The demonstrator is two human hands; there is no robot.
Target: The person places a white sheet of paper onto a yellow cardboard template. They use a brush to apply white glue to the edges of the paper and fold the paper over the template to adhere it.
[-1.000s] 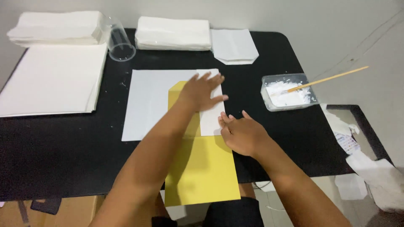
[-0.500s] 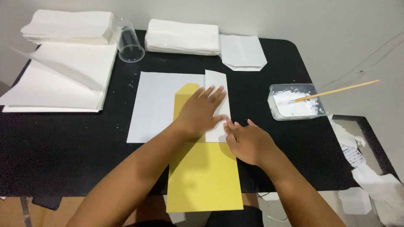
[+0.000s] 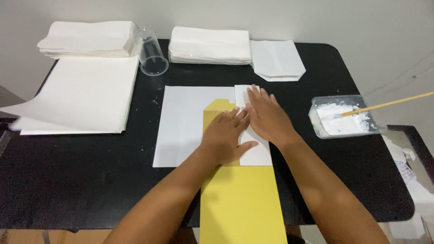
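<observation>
i see a white paper sheet lying flat with its right edge folded over a long yellow card template that runs toward me off the counter's near edge. my left hand presses flat on the fold, grip spread wide, clamped on nothing; my right hand lies beside it, touching, fingers spread on the folded flap. the black counter also carries paper stacks, a clear cup and a tray of white paste, against a pale wall.

Small paper-craft workspace, black table, white paper stacks, tub of white paste, plain wall
</observation>
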